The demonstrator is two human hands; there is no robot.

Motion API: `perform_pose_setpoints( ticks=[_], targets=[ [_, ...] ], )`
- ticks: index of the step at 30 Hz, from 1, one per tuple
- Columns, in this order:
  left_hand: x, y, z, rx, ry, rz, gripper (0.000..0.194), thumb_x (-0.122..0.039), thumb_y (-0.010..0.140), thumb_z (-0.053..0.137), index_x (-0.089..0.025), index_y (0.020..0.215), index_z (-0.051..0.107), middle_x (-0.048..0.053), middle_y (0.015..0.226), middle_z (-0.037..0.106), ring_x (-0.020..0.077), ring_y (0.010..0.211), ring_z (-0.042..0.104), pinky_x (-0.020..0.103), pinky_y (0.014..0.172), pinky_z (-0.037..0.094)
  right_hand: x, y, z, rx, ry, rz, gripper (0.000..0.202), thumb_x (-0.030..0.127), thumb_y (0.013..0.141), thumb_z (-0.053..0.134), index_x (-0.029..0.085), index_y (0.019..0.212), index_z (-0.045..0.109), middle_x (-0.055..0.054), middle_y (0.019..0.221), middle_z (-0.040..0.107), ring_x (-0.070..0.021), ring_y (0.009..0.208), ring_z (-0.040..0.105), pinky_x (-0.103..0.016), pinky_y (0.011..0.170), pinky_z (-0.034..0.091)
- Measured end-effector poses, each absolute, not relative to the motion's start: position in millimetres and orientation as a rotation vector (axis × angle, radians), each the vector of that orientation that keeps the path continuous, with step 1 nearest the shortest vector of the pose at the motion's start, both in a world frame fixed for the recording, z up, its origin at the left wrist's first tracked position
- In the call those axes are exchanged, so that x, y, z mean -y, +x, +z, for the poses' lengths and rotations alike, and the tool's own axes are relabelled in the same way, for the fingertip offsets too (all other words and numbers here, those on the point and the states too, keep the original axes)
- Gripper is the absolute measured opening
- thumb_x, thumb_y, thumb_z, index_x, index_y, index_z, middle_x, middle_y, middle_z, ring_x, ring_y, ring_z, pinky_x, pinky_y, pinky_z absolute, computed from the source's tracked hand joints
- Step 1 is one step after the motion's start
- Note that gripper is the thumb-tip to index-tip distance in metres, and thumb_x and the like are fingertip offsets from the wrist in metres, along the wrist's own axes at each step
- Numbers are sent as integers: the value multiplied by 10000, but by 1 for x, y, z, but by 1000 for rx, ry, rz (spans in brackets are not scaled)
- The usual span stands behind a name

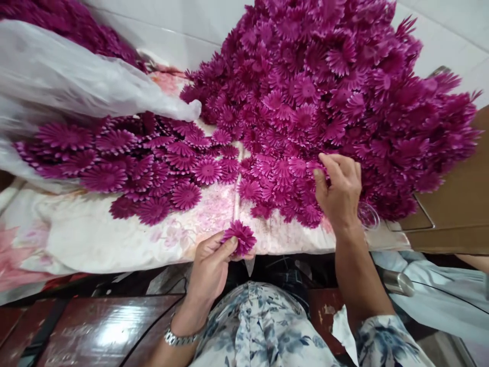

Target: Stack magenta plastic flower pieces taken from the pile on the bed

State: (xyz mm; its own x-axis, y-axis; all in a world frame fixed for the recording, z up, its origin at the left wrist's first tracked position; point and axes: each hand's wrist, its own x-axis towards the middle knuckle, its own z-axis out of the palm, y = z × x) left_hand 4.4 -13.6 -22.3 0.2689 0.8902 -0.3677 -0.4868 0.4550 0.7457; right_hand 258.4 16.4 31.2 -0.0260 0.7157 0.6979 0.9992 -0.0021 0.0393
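My left hand [211,266] pinches a single magenta, many-petalled flower [245,237] between thumb and fingers at the near edge of the pale, pink-patterned cloth [87,232]. Well apart from it, my right hand [342,191] curls at the front of a tall heap of matching magenta flowers [301,97], and I cannot tell whether its fingertips grip one. A whitish translucent plastic bag [87,76] lies to the left.

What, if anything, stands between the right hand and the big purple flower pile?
Nothing visible. The right hand is right at the near part of the big purple flower pile. The translucent plastic is off to the left, over part of the smaller flower pile, well away from that hand.
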Motion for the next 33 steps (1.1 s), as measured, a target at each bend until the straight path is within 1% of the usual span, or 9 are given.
perform_pose_setpoints(
  ticks=[3, 6, 9, 14, 19, 24, 27, 30, 33],
  targets=[
    [14, 5, -21, -874, 546, 988, 195, -303, 550, 818, -149, 620, 720, 30, 538, 668, 146, 459, 617, 260, 496, 551, -20, 235, 21, 1995, -1743, -665, 350, 326, 898, 467, 185, 1204, 563, -123, 1153, 594, -229, 1022, 512, -380, 876, 395],
    [16, 5, -20, -871, 564, 957, 215, -322, 547, 818, -150, 640, 729, 41, 545, 674, 167, 478, 629, 282, 504, 554, -27, 227, 15, 2130, -1892, -609, 386, 399, 892, 461, 243, 1235, 546, -98, 1323, 518, -266, 1051, 475, -405, 846, 377],
    [17, 5, -20, -876, 575, 953, 210, -320, 544, 821, -157, 644, 734, 39, 545, 675, 166, 476, 627, 282, 510, 552, -30, 242, 12, 2018, -2088, -609, 398, 435, 909, 396, 237, 1205, 574, -98, 1292, 544, -288, 1051, 464, -422, 832, 370],
    [17, 7, -19, -865, 584, 954, 201, -321, 553, 815, -162, 652, 740, 36, 550, 679, 152, 474, 617, 265, 513, 545, -31, 266, 5, 1884, -2218, -475, 413, 405, 924, 354, 212, 1210, 582, -131, 1227, 570, -287, 1061, 483, -409, 839, 404],
    [18, 8, -16, -838, 603, 928, 200, -326, 586, 797, -151, 665, 743, 40, 549, 674, 137, 492, 612, 243, 528, 542, -29, 264, 1, 1877, -2182, -358, 439, 382, 920, 362, 159, 1250, 549, -171, 1211, 579, -283, 1059, 530, -427, 867, 437],
    [19, 7, -15, -842, 568, 958, 192, -316, 596, 790, -141, 618, 712, 21, 539, 653, 130, 490, 602, 245, 524, 537, -21, 260, 6, 1891, -2066, -439, 431, 375, 898, 425, 142, 1237, 554, -186, 1249, 559, -289, 1111, 534, -448, 897, 455],
    [18, 6, -13, -828, 531, 988, 184, -309, 606, 783, -142, 634, 710, 8, 528, 636, 122, 486, 587, 257, 535, 537, -15, 261, 12, 1868, -1947, -567, 376, 365, 878, 476, 143, 1147, 615, -168, 1168, 615, -277, 1074, 564, -435, 903, 468],
    [17, 6, -13, -829, 482, 1042, 211, -323, 577, 796, -141, 635, 707, 4, 534, 632, 120, 490, 576, 266, 534, 530, -7, 251, 23, 1789, -1780, -704, 263, 321, 859, 523, 163, 1007, 672, -129, 986, 681, -245, 947, 614, -400, 863, 490],
    [17, 6, -13, -841, 469, 1046, 250, -355, 566, 799, -137, 639, 700, 4, 533, 625, 118, 478, 556, 269, 524, 510, 5, 219, 30, 1852, -1563, -500, 175, 262, 832, 586, 175, 960, 669, -93, 877, 686, -194, 821, 625, -326, 756, 514]
  ],
)
